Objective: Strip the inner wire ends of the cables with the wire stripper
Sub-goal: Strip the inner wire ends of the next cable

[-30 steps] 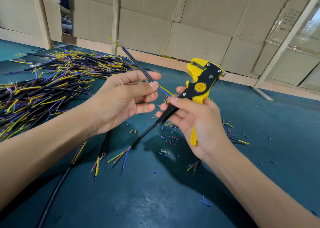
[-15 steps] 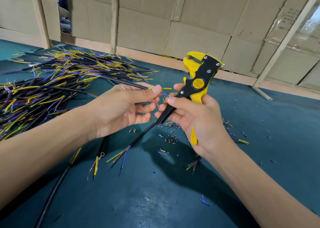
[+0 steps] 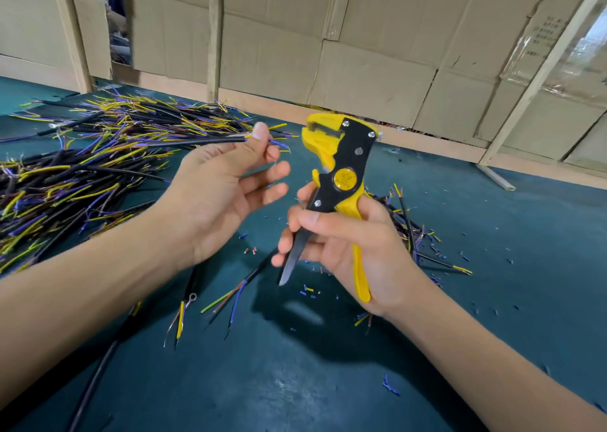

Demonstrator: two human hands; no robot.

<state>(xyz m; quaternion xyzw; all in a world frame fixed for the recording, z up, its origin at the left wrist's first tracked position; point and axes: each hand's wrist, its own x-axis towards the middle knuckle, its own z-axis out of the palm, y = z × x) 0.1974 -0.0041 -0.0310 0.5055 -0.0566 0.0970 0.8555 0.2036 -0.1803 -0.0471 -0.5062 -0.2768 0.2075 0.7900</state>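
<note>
1. Head view: left hand (image 3: 223, 188) pinches a black cable (image 3: 197, 141) between thumb and forefinger, palm up, the other fingers loosely spread; blue and yellow inner wires (image 3: 279, 142) stick out past the thumb.
2. Right hand (image 3: 348, 247) is wrapped round the handles of the yellow-and-black wire stripper (image 3: 341, 168), held upright, its head near those wire ends but apart from them.
3. Green table (image 3: 295, 382) carries a heap of cables (image 3: 82, 168) on the left, and snipped insulation bits (image 3: 308, 292) lie under the hands.

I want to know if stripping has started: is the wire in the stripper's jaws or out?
Out. The wire ends short of the stripper, a gap between them.
</note>
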